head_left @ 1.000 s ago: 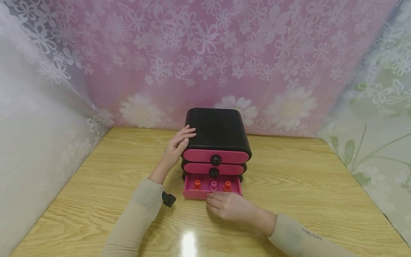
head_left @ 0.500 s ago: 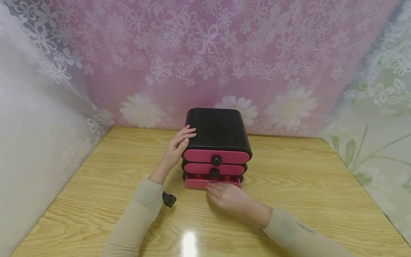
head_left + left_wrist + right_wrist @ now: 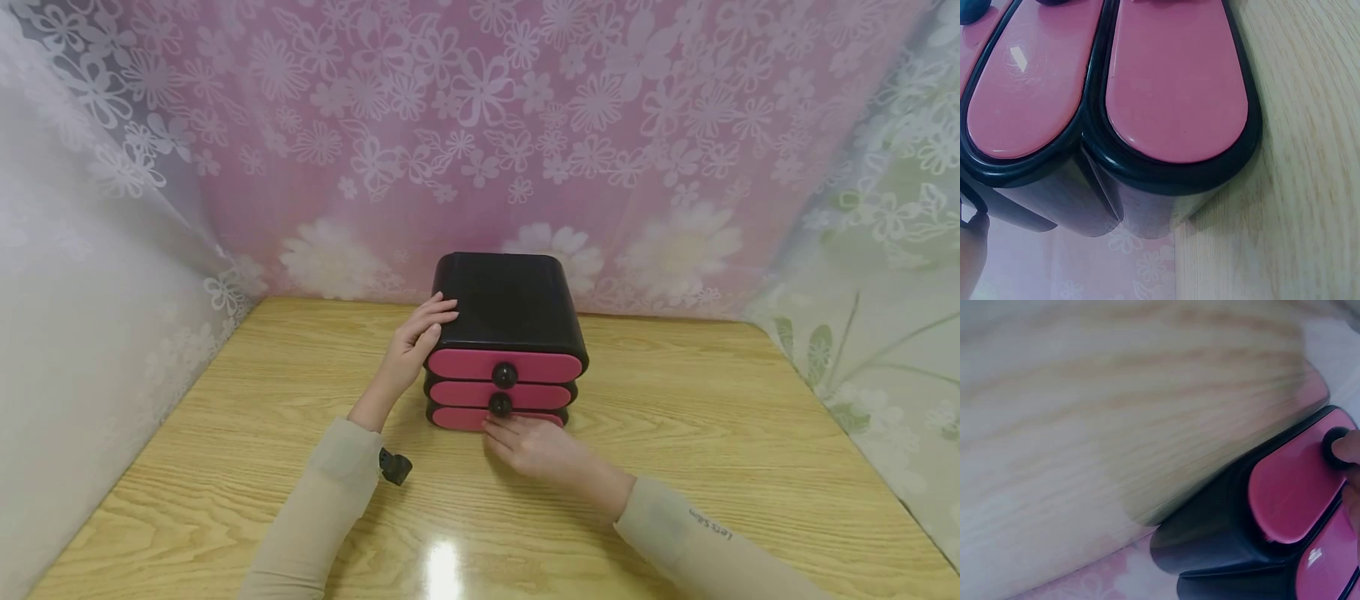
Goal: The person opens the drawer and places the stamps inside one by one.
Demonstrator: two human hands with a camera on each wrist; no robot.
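Observation:
A small black cabinet (image 3: 510,300) with three pink drawers stands on the wooden table. My left hand (image 3: 412,337) rests on its upper left side, fingers extended over the top edge; part of that hand shows at the lower left of the left wrist view. My right hand (image 3: 536,450) is at the front of the bottom drawer (image 3: 457,418), its fingers around the black knob (image 3: 1335,448), which the hand hides in the head view. The bottom drawer's front sits flush in its frame (image 3: 1179,81). Above it, the middle drawer (image 3: 457,393) and top drawer (image 3: 465,365) are closed.
The wooden table (image 3: 300,500) spreads around the cabinet. A pink floral curtain (image 3: 480,150) hangs behind, with pale floral cloth (image 3: 112,292) on the left and more at the right. A black strap piece (image 3: 394,467) juts from the left cuff.
My right hand has pushed the bottom drawer back into the cabinet, hiding the red and purple capped items inside it. My left hand has stayed on the cabinet's side.

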